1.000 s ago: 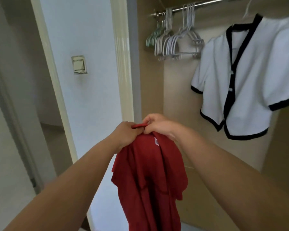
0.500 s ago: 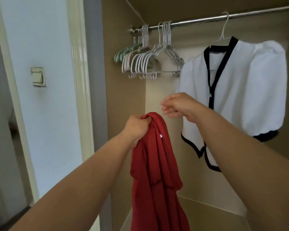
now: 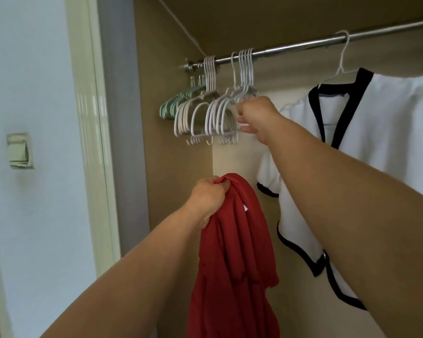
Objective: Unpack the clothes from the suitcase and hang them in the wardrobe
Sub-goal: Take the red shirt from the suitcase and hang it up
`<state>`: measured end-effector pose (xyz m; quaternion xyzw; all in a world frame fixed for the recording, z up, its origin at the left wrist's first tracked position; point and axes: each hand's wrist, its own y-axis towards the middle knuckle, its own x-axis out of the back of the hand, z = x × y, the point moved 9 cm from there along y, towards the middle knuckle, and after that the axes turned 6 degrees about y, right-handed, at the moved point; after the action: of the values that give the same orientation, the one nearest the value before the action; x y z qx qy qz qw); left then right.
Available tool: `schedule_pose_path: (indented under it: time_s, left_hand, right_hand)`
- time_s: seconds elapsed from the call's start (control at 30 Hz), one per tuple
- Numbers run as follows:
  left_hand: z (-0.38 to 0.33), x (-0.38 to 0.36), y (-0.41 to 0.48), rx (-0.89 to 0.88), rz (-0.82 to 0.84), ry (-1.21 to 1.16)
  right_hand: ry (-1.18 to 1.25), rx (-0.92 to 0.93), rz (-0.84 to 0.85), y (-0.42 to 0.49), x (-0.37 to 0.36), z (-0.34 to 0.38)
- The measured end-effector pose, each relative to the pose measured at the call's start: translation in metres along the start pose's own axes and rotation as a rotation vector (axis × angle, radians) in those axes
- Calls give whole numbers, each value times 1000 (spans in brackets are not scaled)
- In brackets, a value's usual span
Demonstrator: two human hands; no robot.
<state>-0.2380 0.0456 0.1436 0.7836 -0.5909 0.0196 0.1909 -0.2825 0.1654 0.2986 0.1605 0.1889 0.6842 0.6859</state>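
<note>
Plainly, the left hand (image 3: 206, 193) clamps the red top (image 3: 232, 252), hanging below the rail (image 3: 303, 46), while the right hand (image 3: 257, 118) curls round one hanger (image 3: 227, 107) (tightly bunched with others), so a pull could drag neighbours off.

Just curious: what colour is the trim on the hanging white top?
The trim is black; head view shows it best.

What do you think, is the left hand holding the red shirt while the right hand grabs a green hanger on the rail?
Not green: the head view shows the right hand gripping a white hanger on the rail. The green hangers hang further left, untouched. The left hand does hold the red shirt.
</note>
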Motion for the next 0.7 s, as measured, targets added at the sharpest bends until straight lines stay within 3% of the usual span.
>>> schedule_pose_path:
  time_s: [0.27,0.7]
  left_hand:
    - [6,25,46,-12,24,5]
    - [2,23,71,-31,68,6]
  right_hand:
    - [107,-51,-107,46,-30,-11]
    - [68,-139,-90,78,-45,-24]
